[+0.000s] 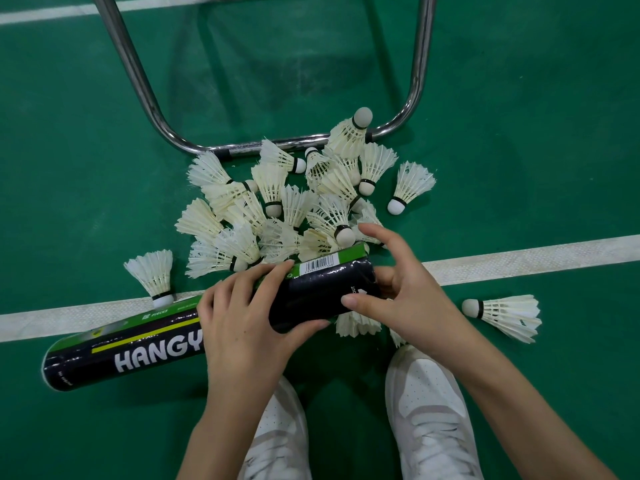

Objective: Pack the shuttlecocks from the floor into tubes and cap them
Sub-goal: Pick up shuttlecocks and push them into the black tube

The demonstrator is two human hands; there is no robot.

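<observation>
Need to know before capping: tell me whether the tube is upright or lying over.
Lying over. The tube runs nearly level above the floor, left hand round its middle, right hand at its far end.

Indoor badminton court, sports hall. Evidence: green matte floor [86,168] w/ white painted boundary lines [519,261], one more line at top left. Heap of white feather shuttlecocks [284,209] on the floor, a few strays nearby. Dark shuttlecock tube [138,351] w/ green/yellow branding. Chrome tubular frame [145,98], prob. a chair or stand base. White sports shoes [429,410] at bottom.
</observation>
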